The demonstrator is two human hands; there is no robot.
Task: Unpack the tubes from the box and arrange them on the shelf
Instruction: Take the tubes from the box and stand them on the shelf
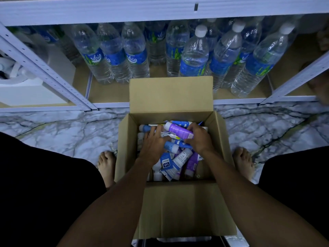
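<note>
- Task items: the tubes [178, 160] lie loose and crisscrossed inside the open box [122, 148], centre of frame, on the floor [71, 132].
- Right hand [198, 139]: fingers [193, 128] curl over the flat end of the purple tube [178, 130], which rests on top of the pile.
- Purple tube axis: upper left to lower right, cap end pointing away from the right hand.
- Left hand [154, 144]: fingers [151, 133] spread over the pile just left of the purple tube; whether they hold anything cannot be told.
- Nearer hand: the right, already on the tube.
- Edges: the far flap [170, 93] stands upright between box and shelf [110, 93]; lift clear of it.
- Open room: water bottles [136, 56] fill the shelf's rear; bare board shows at its front left.
</note>
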